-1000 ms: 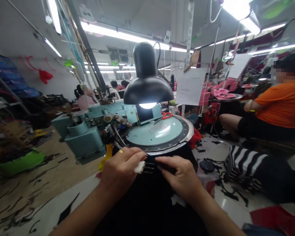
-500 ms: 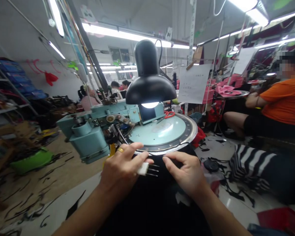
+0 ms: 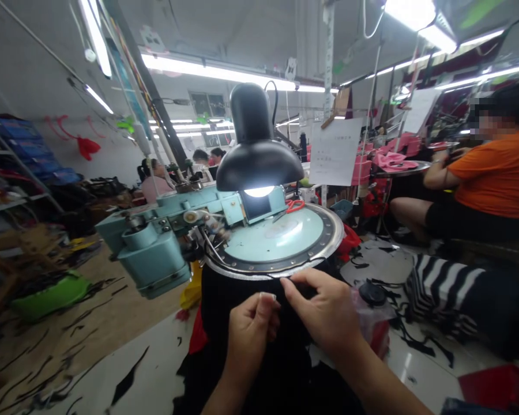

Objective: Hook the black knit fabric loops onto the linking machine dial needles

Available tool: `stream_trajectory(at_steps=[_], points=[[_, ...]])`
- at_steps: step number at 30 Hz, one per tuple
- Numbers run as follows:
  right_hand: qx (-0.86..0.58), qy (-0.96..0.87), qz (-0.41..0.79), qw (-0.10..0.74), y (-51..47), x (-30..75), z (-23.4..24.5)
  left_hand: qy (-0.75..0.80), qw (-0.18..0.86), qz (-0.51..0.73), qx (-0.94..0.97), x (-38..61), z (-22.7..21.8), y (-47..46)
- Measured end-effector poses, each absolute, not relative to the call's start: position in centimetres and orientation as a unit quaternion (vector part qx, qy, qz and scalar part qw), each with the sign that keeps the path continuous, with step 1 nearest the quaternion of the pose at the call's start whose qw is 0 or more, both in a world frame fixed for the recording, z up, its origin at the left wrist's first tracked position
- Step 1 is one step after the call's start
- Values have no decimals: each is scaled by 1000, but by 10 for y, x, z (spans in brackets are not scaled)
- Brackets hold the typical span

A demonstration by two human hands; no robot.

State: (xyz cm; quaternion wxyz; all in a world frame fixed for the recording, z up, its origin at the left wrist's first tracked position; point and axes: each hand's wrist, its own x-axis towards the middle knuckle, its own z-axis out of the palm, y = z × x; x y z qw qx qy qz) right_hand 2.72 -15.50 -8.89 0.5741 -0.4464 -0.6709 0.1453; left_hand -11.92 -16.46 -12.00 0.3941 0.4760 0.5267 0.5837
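Note:
In front of me is a pale green linking machine (image 3: 155,259) with a round dial (image 3: 281,233) ringed by fine metal points. Black knit fabric (image 3: 218,305) hangs below the near rim of the dial. My right hand (image 3: 328,311) is at that rim, thumb and forefinger pinched at the fabric's upper edge. Just below and left of it, my left hand (image 3: 251,328) is closed in front of the fabric. Something pale shows at its thumb tip; what the fingers hold is hidden.
A black lamp (image 3: 262,161) hangs over the dial, lit. Red-handled scissors (image 3: 294,206) lie at its back. A person in an orange top (image 3: 497,178) sits at the right. Striped fabric (image 3: 445,288) lies at right, a green basin (image 3: 52,294) at left; dark scraps litter the floor.
My left hand has come down from the dial rim and closed; the white three-pronged tool seen in it before no longer shows. My right hand stays pinched near the rim.

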Motion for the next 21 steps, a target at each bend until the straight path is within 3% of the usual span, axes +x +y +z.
stream_trajectory(at_steps=[5,10,12,16,21], points=[[-455,-654,153,585,-160,52,-90,553,306,523,572,-126,-112,-178],[-415,-696,199,552,-158,58,-90,441,-109,501,736,-138,-86,-187],[-396,-688,216,568,-155,54,-89,389,-225,448,773,-142,-74,-182],[-407,-665,219,587,-149,51,-89,354,-292,339,821,-146,-56,-169],[-410,-660,227,587,-149,53,-88,357,-327,288,826,-146,-49,-167]])
